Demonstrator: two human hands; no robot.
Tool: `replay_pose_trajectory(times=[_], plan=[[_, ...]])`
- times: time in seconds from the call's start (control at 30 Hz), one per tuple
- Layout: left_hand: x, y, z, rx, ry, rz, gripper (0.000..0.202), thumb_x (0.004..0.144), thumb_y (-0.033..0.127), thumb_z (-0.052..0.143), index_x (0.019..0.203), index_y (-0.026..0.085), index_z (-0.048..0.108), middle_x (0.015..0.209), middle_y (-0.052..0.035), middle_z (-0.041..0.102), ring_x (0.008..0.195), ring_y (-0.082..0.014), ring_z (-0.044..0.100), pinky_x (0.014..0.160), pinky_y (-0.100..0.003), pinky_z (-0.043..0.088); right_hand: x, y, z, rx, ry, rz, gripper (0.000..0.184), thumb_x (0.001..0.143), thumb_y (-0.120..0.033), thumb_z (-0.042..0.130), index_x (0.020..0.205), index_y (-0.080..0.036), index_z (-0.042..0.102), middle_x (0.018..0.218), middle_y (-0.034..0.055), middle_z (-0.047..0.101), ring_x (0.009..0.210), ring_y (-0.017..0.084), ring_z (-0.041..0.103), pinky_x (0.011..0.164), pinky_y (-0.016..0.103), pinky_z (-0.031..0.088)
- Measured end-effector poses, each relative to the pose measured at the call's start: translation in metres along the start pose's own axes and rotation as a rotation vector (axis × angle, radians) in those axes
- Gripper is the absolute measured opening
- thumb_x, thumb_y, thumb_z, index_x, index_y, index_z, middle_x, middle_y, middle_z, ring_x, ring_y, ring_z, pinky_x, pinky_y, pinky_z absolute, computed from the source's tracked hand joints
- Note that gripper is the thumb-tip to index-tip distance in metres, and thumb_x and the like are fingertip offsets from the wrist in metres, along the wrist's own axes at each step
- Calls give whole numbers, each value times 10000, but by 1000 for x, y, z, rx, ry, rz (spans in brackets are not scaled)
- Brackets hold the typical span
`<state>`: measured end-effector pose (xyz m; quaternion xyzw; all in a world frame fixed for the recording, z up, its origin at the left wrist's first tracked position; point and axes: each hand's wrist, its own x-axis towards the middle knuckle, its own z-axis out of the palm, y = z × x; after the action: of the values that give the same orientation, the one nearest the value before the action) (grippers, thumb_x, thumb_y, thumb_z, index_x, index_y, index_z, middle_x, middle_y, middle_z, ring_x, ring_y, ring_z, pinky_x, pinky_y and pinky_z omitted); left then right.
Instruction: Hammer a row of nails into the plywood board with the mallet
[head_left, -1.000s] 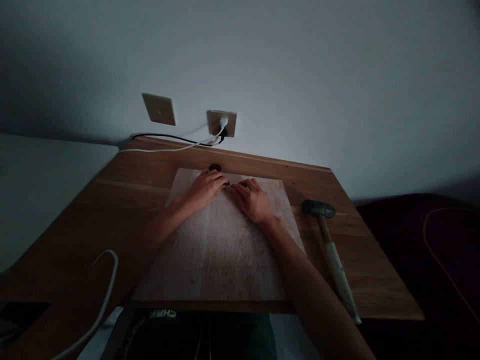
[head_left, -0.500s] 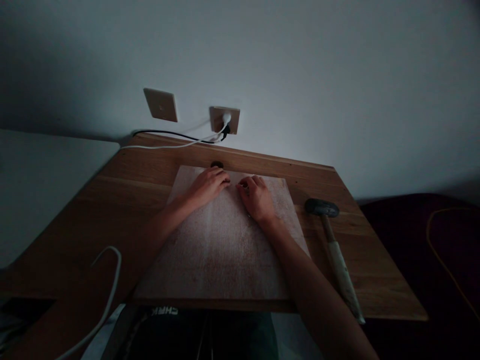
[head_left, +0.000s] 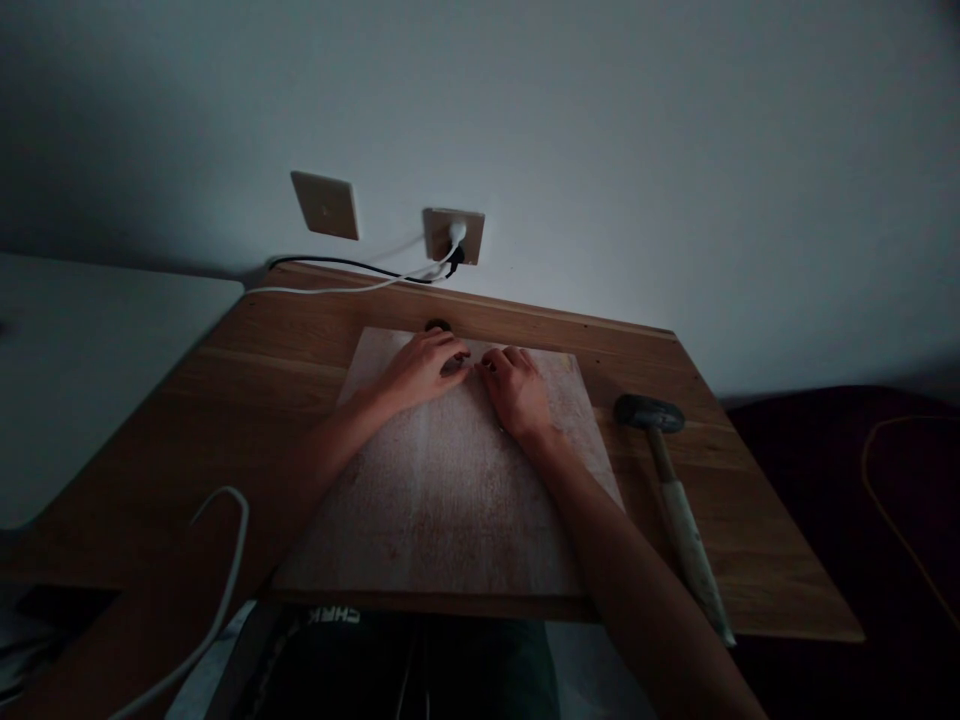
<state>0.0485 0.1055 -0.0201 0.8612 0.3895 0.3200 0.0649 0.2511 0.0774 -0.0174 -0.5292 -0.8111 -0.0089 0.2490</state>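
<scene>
Grip unclear: left hand (head_left: 420, 372) and right hand (head_left: 516, 394) rest curled, closer together than a moment ago, at 12 o'clock on the plywood board (head_left: 450, 510). I can't tell if the left fingers pinch the small dark item (head_left: 453, 366). Hammer (head_left: 675, 510) lies untouched at 3 o'clock on the wooden desk (head_left: 757, 560).

a pale, squarish plywood board (head_left: 442, 500) lies flat on the wooden counter (head_left: 225, 420), its face streaked with faint reddish-brown grain.

The left hand (head_left: 420, 370) and right hand (head_left: 517, 393) rest on a board (head_left: 442, 500), fingertips nearly meeting. The board lies on a desk (head_left: 750, 530), with a mallet (head_left: 679, 520) beside it.
</scene>
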Motion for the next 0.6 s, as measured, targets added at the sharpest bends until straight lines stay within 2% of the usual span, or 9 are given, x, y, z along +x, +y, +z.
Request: replay_pose_trajectory(times=[0.17,0.33,0.5,0.6], plan=[[-1,-3,1,12,-4,50,119,974,143,620,992,201,723,970,-57,733,974,-231,655,912,-381,513,1,0,0,-22,-29,-36,237,1071,-206,493,1071,-189,729,1063,138,707,1012,297,600,872,399,492],[-1,-4,0,26,37,38,59,964,191,694,906,191,683,899,-43,695,931,-223,634,860,-350,500,0,1,2,16,-10,-90,294,1073,-174,452,1139,-195,738,1078,127,708,1005,285,596,894,401,496],[-1,-4,-1,-20,121,-16,189,948,268,741,826,190,620,836,-20,653,851,-199,611,808,-325,482,0,2,4,41,-5,-91,304,1067,-157,446,1156,-168,737,1076,137,688,1014,278,596,900,391,498],[-2,-3,-1,-56,114,-38,244,977,309,700,788,193,600,796,-13,630,805,-187,599,774,-311,471,-1,3,5,78,3,-97,327,1054,-134,436,1165,-183,740,1068,133,669,1011,272,594,900,389,501]])
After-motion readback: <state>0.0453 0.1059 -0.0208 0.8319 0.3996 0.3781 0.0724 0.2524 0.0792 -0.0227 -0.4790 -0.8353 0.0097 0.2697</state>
